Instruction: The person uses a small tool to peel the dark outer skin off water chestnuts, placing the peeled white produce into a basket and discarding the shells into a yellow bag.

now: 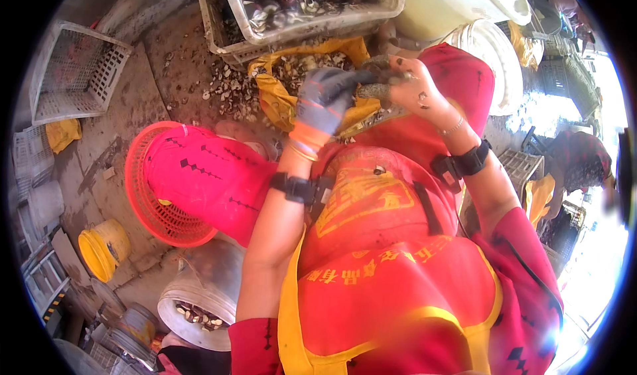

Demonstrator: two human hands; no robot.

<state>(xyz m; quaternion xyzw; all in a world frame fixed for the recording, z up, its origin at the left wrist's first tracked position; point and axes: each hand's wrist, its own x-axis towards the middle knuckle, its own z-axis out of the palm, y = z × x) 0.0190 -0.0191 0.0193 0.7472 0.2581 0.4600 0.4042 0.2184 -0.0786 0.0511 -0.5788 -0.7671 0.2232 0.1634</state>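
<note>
My left hand (323, 96), in a grey glove with an orange cuff, reaches across to my right hand (410, 86). The right palm is bare, with grey covers on some fingers. Both hands meet above a yellow sack (276, 98) that lies spread before me. Something small and blurred shows at the right fingers; the curled fingers hide what either hand grips. Brown and pale shell or peel scraps (311, 69) lie on the sack. Just beyond it, a white plastic crate (323, 21) holds dark brown round nuts or corms, some showing pale flesh, and rests on another crate (211, 21).
At left are a red plastic basket (142, 210) under my knee, a yellow bucket (102, 250), a white bucket (171, 300) with brown-and-white pieces, and an empty crate (74, 74). Large pale tubs (438, 6) stand upper right. Another person (580, 161) bends at far right.
</note>
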